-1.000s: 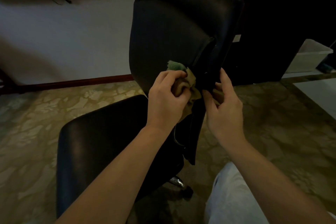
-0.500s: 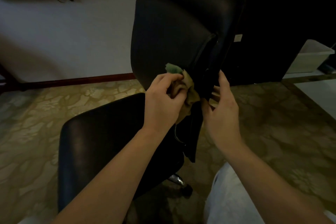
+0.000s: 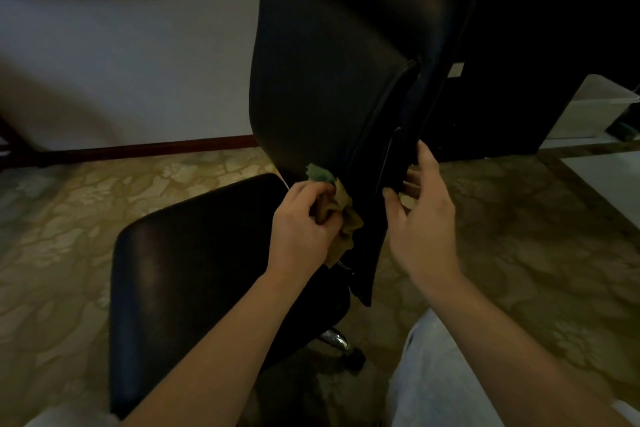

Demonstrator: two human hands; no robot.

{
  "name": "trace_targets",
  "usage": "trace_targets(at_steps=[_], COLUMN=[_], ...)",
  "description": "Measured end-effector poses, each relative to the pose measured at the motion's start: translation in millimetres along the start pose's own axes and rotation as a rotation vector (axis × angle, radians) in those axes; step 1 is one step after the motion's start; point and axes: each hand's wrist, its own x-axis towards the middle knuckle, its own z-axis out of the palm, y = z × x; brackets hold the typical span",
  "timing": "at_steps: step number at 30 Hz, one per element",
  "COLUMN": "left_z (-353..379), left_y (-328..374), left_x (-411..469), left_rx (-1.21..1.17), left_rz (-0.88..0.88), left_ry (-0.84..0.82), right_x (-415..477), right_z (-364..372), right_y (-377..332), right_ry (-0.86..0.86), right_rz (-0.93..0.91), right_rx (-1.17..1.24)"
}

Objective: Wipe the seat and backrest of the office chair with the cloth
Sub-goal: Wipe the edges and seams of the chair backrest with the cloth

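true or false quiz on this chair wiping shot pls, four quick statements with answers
1. The left hand grips the cloth against the backrest. True.
2. The cloth hangs over the top of the backrest. False: it is bunched low on the backrest, just above the seat.
3. The right hand has a grip on the backrest's side edge. True.
4. The seat is white. False: seat and backrest are both black.
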Motion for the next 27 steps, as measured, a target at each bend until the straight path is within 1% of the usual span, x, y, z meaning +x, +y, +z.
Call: trace_targets(at_steps=[2, 5, 11, 18, 23, 27], left_z=[-1, -5, -13, -5, 2, 3], left_y=[-8, -11, 9, 22, 10, -5], left_x=[-8, -13, 8, 29, 22, 12], left_rx=[0.005, -0.009, -0.016, -0.052, -0.079, -0.07], left_rz=[-0.032, -0.032, 0.09, 0.129, 0.092, 0.001], left_ry=[-0.008, 0.044, 0.106, 0.067, 0.09, 0.018], right_x=[1, 1, 1, -2, -2, 4], right_z=[0, 0, -1, 1, 0, -2], right_y=[0, 0, 1, 7, 10, 10], right_ry=[-0.025, -0.053, -0.071, -0.064, -0.065, -0.062], right_rz=[0.018, 0.042, 0.051, 0.05, 0.05, 0.052], right_rx=[-0.029, -0.049, -0.054, -0.044, -0.042, -0.014])
